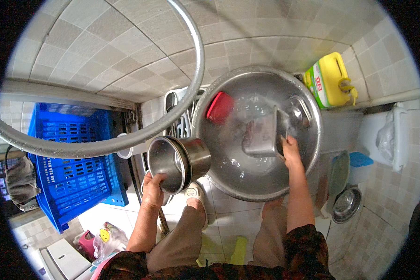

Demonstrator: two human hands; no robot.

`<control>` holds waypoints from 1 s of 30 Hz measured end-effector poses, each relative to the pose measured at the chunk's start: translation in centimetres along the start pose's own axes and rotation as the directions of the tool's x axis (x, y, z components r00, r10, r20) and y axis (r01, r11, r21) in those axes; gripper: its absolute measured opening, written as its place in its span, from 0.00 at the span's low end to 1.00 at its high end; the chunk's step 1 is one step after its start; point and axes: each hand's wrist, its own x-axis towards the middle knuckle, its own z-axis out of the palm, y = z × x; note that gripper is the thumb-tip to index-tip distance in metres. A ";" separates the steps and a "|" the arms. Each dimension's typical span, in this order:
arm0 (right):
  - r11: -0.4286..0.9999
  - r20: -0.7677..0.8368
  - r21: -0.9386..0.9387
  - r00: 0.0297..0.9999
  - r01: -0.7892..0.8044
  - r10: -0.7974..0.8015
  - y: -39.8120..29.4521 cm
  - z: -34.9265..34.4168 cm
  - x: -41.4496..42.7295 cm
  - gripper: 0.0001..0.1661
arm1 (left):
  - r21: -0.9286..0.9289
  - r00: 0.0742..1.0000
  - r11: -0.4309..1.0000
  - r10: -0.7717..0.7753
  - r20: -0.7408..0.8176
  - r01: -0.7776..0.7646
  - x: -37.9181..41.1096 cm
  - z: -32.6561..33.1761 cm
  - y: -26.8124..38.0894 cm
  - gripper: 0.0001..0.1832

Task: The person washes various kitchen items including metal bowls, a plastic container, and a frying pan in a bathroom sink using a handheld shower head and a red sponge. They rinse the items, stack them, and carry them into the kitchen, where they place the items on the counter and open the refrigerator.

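In front of me stands a large round metal basin [227, 187] with water in it. My right hand [291, 152] grips the rim of a rectangular stainless steel pan [260, 136], tilted on its side in the basin. My left hand [154, 187] holds the rim of nested round stainless steel pots [199, 155], tipped sideways at the basin's left edge. A red object [219, 107] rests against the inner left wall of the basin. At the basin's right inner side lies a shiny metal piece [301, 112], perhaps a lid.
A thick grey hose [200, 52] arcs across the upper left. Blue plastic crates [73, 175] stand at left. A yellow detergent jug [330, 80] is behind the basin's right rim. At right are a blue-lidded container [361, 159] and a metal bowl [347, 205].
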 end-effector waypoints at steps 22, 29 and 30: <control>0.816 0.608 0.554 0.750 -0.166 -0.261 7.2 6.4 -2.9 0.24 | -0.076 1.000 0.997 -0.021 -0.016 0.020 -0.8 -3.5 0.3 0.05; 0.909 0.193 0.281 0.910 0.307 -0.367 -7.3 3.4 -6.8 0.12 | -0.117 1.000 0.993 -0.013 0.003 0.013 -2.1 -4.8 1.5 0.06; 0.906 0.118 0.189 0.908 0.378 -0.403 -8.2 2.9 -7.3 0.11 | -0.111 1.000 0.994 -0.015 0.005 0.015 -2.1 -4.7 1.4 0.06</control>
